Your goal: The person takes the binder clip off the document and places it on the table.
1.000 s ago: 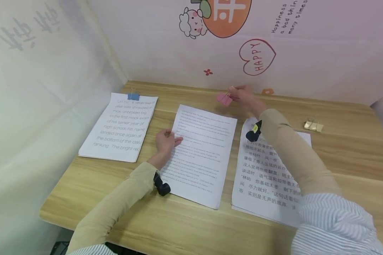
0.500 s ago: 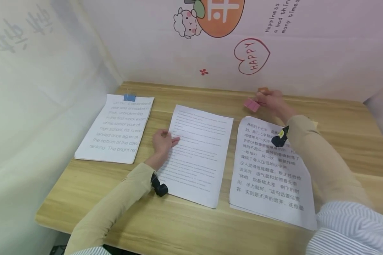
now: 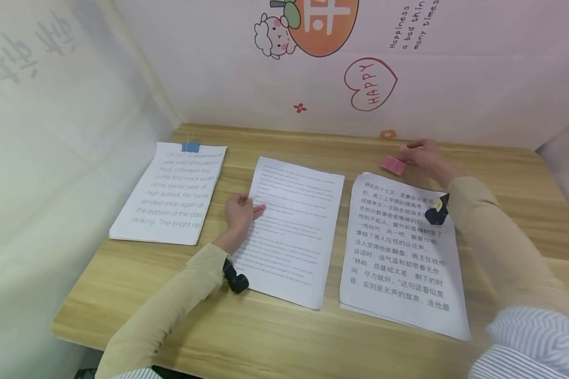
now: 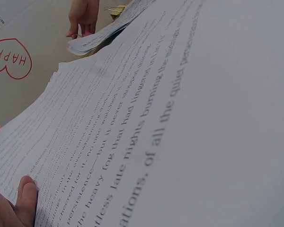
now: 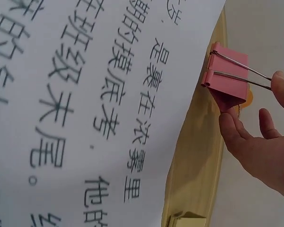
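Note:
In the head view my right hand (image 3: 424, 158) is beyond the top edge of the right paper stack (image 3: 398, 252). It grips a pink binder clip (image 3: 392, 165); in the right wrist view the thumb is on the clip's metal handles (image 5: 244, 65) and fingers lie beneath its body. The clip's hinged mouth side faces the page edge. My left hand (image 3: 239, 215) holds the left edge of the middle paper stack (image 3: 294, 237), thumb over the page and other fingers curled at the edge. In the left wrist view the page (image 4: 180, 142) covers part of that hand.
To the left, a paper stack (image 3: 166, 200) bears a blue binder clip (image 3: 190, 147) at its top. A gold binder clip (image 5: 187, 221) lies on the wooden table (image 3: 275, 337), hidden behind the right arm in the head view. A printed wall (image 3: 218, 68) rises behind the table.
My right hand has carried the pink clip rightward, from behind the gap between the stacks to the top of the right stack. My left hand has stayed on the middle stack.

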Available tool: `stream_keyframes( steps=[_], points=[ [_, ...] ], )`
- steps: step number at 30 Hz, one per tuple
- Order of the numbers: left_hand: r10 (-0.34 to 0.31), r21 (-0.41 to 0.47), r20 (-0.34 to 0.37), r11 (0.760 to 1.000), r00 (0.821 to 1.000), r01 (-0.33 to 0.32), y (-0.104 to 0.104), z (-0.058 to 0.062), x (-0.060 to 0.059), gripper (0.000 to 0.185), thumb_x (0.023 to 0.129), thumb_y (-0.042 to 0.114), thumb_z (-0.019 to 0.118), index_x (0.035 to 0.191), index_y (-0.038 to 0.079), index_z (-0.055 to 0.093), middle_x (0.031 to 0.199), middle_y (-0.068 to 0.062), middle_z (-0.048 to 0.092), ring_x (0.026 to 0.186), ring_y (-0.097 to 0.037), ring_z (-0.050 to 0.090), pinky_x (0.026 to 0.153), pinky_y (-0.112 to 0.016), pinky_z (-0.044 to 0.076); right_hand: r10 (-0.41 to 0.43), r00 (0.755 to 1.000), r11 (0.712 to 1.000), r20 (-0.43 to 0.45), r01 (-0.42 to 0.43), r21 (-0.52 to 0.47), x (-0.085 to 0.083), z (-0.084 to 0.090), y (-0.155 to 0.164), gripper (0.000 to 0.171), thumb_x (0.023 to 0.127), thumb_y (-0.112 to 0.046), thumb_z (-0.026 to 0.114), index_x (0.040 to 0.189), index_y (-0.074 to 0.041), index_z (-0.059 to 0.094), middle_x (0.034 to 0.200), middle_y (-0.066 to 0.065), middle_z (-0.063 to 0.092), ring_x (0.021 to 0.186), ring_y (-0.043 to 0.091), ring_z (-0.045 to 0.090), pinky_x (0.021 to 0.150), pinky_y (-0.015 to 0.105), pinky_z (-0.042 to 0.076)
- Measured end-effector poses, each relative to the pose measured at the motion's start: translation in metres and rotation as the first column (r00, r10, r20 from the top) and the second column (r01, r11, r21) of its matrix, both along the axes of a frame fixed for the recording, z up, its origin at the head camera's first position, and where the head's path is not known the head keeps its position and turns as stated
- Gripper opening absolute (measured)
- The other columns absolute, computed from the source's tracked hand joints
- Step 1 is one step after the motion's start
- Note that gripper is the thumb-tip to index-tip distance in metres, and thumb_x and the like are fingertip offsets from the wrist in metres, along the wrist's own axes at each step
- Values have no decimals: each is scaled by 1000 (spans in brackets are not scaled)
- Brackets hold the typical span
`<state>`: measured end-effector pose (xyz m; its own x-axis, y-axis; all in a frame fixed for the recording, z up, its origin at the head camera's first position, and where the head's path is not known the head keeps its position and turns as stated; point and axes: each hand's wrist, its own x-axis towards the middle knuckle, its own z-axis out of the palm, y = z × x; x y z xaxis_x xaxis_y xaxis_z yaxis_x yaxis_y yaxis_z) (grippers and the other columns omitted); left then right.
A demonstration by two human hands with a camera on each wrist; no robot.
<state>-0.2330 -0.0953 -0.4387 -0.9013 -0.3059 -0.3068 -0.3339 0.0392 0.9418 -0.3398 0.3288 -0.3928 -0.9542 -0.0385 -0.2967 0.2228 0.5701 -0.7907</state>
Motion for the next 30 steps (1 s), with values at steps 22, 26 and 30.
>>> stream_keyframes(
  steps=[22, 26, 30],
  points=[
    [14, 21, -19, 1000, 1000, -13, -3, -2, -1, 26, 98, 5, 44, 122, -3, 50, 111, -22, 59, 91, -29, 70, 70, -19, 61, 91, 990, 973, -111, -64, 223, 19, 5, 23, 50, 99, -34, 45, 117, 12, 43, 111, 27, 57, 85, 12, 55, 79, 36, 47],
    [19, 21, -24, 1000, 1000, -19, -2, -3, 1, 26, 97, 5, 45, 122, -3, 50, 111, -22, 58, 93, -30, 70, 71, -19, 61, 100, 989, 962, -108, -68, 264, 20, 4, 23, 50, 99, -35, 44, 115, 12, 45, 114, 30, 55, 92, 26, 55, 74, 31, 45],
    [23, 36, -36, 999, 999, -22, -2, -3, 1, 27, 96, 4, 47, 123, -3, 50, 110, -23, 59, 93, -30, 70, 72, -20, 61, 99, 989, 958, -112, -64, 281, 20, 3, 25, 49, 99, -35, 43, 114, 12, 44, 117, 33, 52, 94, 29, 56, 70, 26, 45]
  ],
)
